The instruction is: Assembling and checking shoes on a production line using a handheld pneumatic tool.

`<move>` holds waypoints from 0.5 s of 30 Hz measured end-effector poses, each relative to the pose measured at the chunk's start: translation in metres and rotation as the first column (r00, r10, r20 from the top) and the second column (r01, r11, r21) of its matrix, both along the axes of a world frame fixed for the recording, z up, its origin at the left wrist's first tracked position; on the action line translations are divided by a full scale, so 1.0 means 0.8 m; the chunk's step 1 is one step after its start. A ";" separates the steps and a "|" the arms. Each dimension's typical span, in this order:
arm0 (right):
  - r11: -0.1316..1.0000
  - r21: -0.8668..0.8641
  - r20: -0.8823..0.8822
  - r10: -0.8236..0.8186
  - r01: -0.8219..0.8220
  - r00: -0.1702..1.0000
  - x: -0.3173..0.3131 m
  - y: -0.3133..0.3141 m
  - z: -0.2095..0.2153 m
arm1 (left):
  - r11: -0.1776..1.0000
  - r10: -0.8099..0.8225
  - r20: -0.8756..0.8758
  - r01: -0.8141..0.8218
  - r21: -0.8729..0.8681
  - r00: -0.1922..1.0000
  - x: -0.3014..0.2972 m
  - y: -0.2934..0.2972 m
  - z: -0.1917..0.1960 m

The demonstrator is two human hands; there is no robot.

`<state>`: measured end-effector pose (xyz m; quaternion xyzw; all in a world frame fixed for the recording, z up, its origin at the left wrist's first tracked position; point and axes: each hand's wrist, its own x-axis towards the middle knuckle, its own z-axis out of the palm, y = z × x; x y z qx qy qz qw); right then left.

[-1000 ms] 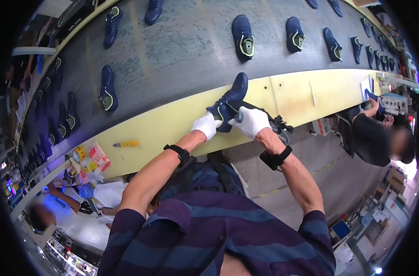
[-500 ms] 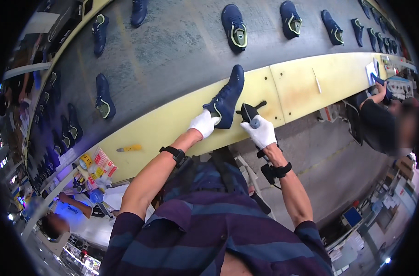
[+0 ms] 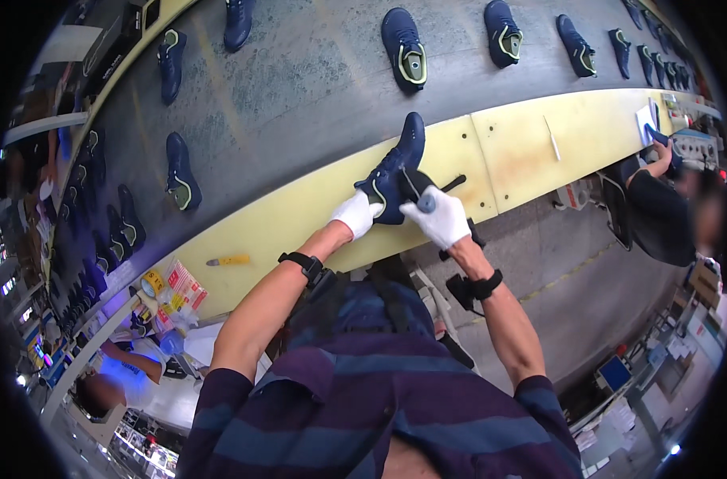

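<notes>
Navy-blue sports shoe with a lime-green collar lining (image 3: 395, 172) lies on the pale yellow worktop strip (image 3: 531, 144) straight ahead of me at twelve o'clock, its heel toward me and its toe pointing away toward the grey belt. My left hand in a white fabric glove (image 3: 354, 214) is closed around the heel end of that shoe, fingers curled against the side. My right hand, also in a white glove (image 3: 441, 217), sits just at three o'clock of the left one, curled shut round a black-handled tool (image 3: 417, 188) whose dark head rests against the shoe's opening; I cannot tell what kind of tool it is. Both my wrists carry black straps, the left one (image 3: 303, 264) and the right one (image 3: 479, 286).

At nine o'clock on the same yellow strip lies a small yellow-handled knife-like tool (image 3: 227, 260), well apart from my hands, and farther at eight o'clock stand a few red and yellow packets (image 3: 180, 287).

Beyond the yellow strip runs the wide grey conveyor belt (image 3: 299, 88), with more navy-blue shoes (image 3: 405, 40) spaced along it from ten o'clock round to two o'clock.

At three o'clock another person in a dark top (image 3: 659, 215) leans at the yellow strip.
</notes>
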<state>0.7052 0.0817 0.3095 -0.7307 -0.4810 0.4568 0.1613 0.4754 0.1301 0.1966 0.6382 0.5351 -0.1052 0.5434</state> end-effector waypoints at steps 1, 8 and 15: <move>1.000 0.006 0.008 0.000 0.000 1.000 0.000 0.016 0.005 | 1.000 -0.003 0.003 0.003 -0.005 1.000 0.005 0.000 0.012; 0.998 -0.048 0.005 0.033 -0.033 0.999 0.021 0.017 -0.014 | 0.997 -0.050 -0.159 0.042 -0.059 0.986 0.021 0.016 0.046; 0.996 -0.071 -0.049 0.048 -0.051 0.998 -0.011 -0.011 0.009 | 0.999 -0.045 -0.162 0.043 -0.019 0.986 0.016 0.010 0.037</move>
